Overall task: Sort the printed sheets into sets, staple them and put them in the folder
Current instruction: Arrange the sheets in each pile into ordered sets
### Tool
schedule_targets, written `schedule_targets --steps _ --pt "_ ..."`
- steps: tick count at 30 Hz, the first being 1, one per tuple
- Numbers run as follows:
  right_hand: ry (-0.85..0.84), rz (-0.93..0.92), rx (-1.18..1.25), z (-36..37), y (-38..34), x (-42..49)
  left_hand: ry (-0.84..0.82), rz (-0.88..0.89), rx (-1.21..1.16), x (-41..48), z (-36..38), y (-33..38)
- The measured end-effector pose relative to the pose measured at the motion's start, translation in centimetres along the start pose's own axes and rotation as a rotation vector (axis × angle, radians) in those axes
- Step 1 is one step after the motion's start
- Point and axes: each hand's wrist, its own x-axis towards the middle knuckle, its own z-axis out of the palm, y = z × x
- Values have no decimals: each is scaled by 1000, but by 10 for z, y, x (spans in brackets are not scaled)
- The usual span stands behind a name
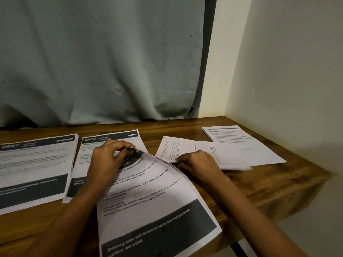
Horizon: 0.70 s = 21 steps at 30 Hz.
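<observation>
The left hand (108, 161) pinches the curled sheet (154, 206) at its top corner, covering part of the 2437 pile (120, 137). Right of that sheet, the right hand (199, 164) touches loose pages (232, 156); grip unclear.

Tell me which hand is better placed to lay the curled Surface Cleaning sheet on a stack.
Left. The left hand pinches the Surface Cleaning sheet by its top corner, just over the 2437 stack; the right hand sits apart at the loose sheets.
</observation>
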Motion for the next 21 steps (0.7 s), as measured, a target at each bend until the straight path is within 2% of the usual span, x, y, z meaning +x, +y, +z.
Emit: schedule_targets --steps 3,5,8,10,13,18,21 --pt "-134 64 323 5 3 3 -1 10 5 0 -1 -1" --pt "-129 93 470 0 14 4 -7 11 15 1 -1 -1" --pt "-54 163 298 -11 44 8 -16 5 10 3 0 -3" --pt "-194 222 133 -11 64 6 -15 15 2 3 1 -5" --pt "-453 281 78 -3 76 -2 -24 9 4 4 2 -7" --pt "-530 264 -46 -4 55 -8 -12 24 17 2 5 -8" --pt "-564 226 -7 -10 43 -7 -9 23 10 1 5 -9"
